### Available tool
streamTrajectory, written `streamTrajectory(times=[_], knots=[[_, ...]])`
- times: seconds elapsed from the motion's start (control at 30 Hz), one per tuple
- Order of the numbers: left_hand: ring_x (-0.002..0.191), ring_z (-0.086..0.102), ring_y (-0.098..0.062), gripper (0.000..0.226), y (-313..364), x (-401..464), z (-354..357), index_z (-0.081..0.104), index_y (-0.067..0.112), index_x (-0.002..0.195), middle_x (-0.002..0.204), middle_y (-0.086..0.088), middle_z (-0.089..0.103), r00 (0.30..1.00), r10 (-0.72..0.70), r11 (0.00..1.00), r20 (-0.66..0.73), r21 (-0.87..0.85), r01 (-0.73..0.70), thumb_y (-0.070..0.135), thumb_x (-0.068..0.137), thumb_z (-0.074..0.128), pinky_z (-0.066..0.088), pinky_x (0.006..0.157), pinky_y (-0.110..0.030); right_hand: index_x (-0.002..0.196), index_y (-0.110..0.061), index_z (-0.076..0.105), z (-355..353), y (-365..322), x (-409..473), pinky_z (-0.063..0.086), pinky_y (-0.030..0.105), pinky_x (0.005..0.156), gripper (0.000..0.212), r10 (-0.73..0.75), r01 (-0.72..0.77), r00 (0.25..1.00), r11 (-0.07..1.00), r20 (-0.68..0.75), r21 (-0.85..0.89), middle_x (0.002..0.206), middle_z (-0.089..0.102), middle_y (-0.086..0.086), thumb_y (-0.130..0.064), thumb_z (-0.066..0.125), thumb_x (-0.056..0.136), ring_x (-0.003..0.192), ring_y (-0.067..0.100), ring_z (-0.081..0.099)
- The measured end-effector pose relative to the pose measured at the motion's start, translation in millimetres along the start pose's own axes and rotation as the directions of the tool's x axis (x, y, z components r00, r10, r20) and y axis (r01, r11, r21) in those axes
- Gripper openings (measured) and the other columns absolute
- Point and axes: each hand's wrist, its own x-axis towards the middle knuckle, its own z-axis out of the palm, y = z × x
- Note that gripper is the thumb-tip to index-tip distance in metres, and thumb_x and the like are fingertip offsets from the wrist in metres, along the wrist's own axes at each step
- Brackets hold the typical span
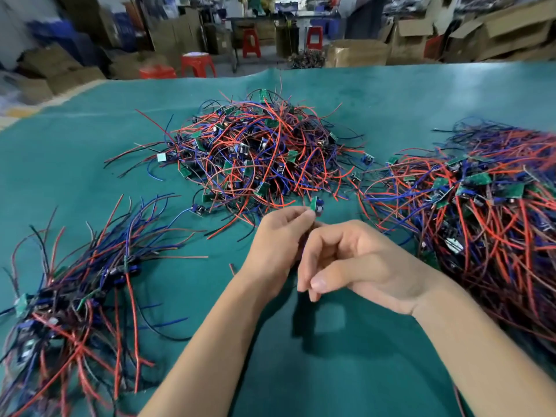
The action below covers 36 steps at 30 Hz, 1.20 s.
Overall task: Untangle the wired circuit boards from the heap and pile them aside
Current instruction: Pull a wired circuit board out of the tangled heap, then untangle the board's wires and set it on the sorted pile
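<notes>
Many boards lie combed in the left pile, but the heap remains big; left hand pinches a board, right hand curls loosely, apparently empty.

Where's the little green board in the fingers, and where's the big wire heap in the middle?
little green board (314, 204), head view, its green edge.
big wire heap (258, 152), head view, its tangled middle.

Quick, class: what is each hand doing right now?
Left hand: pinches a small circuit board.
Right hand: fingers curled; whether it holds anything cannot be told.
</notes>
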Motion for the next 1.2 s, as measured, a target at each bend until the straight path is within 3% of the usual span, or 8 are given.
streamTrajectory(times=[0.13,0.23,0.3,0.37,0.6,0.7,1.0,1.2], knots=[[0.06,0.06,-0.013,0.007,0,1,-1,0.065,0.008,0.093,0.07,-0.001,0.069,0.999,-0.018,0.999,0.044,-0.048,0.02,0.008,0.097,0.059,0.051,0.057,-0.022,0.09,-0.006,0.074,-1,0,2,0.056,0.031,0.067,0.012,0.068,-0.073,0.995,0.994,0.069,0.079,0.084,0.073,0.021,-0.013,0.073,0.08,0.066,0.026,0.065],[0.065,0.062,-0.016,0.013,-1,0,0,0.064,0.005,0.098,0.078,-0.007,0.07,0.998,0.012,0.997,0.062,-0.082,-0.007,-0.004,0.094,0.057,0.053,0.06,-0.022,0.073,-0.015,0.073,-6,2,6,0.045,0.025,0.046,0.014,0.071,-0.062,0.955,0.997,-0.287,0.041,0.069,0.067,0.017,-0.022,0.074,0.084,0.052,0.02,0.059],[0.067,0.066,-0.018,0.015,0,-1,-1,0.063,0.004,0.099,0.08,-0.009,0.071,0.996,0.029,0.992,0.085,-0.124,-0.018,-0.007,0.095,0.054,0.055,0.062,-0.023,0.065,-0.015,0.069,-13,9,7,0.037,0.024,0.039,0.025,0.023,-0.079,0.81,0.994,-0.586,-0.07,0.062,0.06,0.013,-0.021,0.076,0.088,0.045,0.017,0.053],[0.071,0.068,-0.017,0.015,0,-2,-1,0.064,0.007,0.097,0.08,-0.007,0.072,0.996,0.042,0.993,0.083,-0.112,-0.032,-0.006,0.095,0.056,0.056,0.064,-0.022,0.075,-0.01,0.069,-16,14,9,0.04,0.028,0.04,0.022,-0.073,-0.118,0.69,0.97,-0.72,-0.212,0.063,0.063,0.011,-0.023,0.075,0.091,0.047,0.016,0.054],[0.065,0.065,-0.015,0.011,1,-4,-1,0.065,0.004,0.093,0.075,-0.009,0.07,0.993,0.05,0.998,0.111,-0.049,-0.045,-0.007,0.09,0.062,0.053,0.061,-0.02,0.085,-0.016,0.074,-14,17,12,0.048,0.026,0.046,0.005,-0.167,-0.042,0.637,0.967,-0.752,-0.25,0.067,0.071,0.003,-0.015,0.078,0.089,0.057,0.014,0.063],[0.064,0.063,-0.016,0.01,3,-5,0,0.063,0.002,0.094,0.084,-0.02,0.067,0.993,0.027,0.999,0.115,-0.025,-0.024,-0.006,0.088,0.064,0.05,0.058,-0.021,0.089,-0.016,0.076,-15,13,11,0.049,0.022,0.047,0.015,-0.166,0.009,0.667,0.977,-0.726,-0.214,0.069,0.072,0.001,-0.001,0.074,0.089,0.056,0.009,0.062],[0.062,0.061,-0.013,0.004,5,-6,-3,0.066,0.005,0.092,0.081,-0.01,0.07,0.984,0.009,1.0,0.176,0.008,-0.01,0.004,0.093,0.063,0.044,0.056,-0.02,0.078,-0.006,0.073,-15,3,9,0.047,0.023,0.046,0.008,0.0,0.075,0.695,0.995,-0.719,0.072,0.068,0.063,0.01,-0.005,0.077,0.085,0.053,0.016,0.058],[0.056,0.059,-0.01,0.015,4,-8,-1,0.066,0.011,0.082,0.072,-0.004,0.07,0.979,0.006,0.997,0.204,0.07,-0.021,0.011,0.096,0.061,0.043,0.051,-0.017,0.086,-0.001,0.075,-19,0,7,0.044,0.021,0.045,0.01,0.041,0.106,0.662,0.983,-0.748,0.148,0.068,0.064,0.002,-0.004,0.08,0.078,0.052,0.013,0.055]])
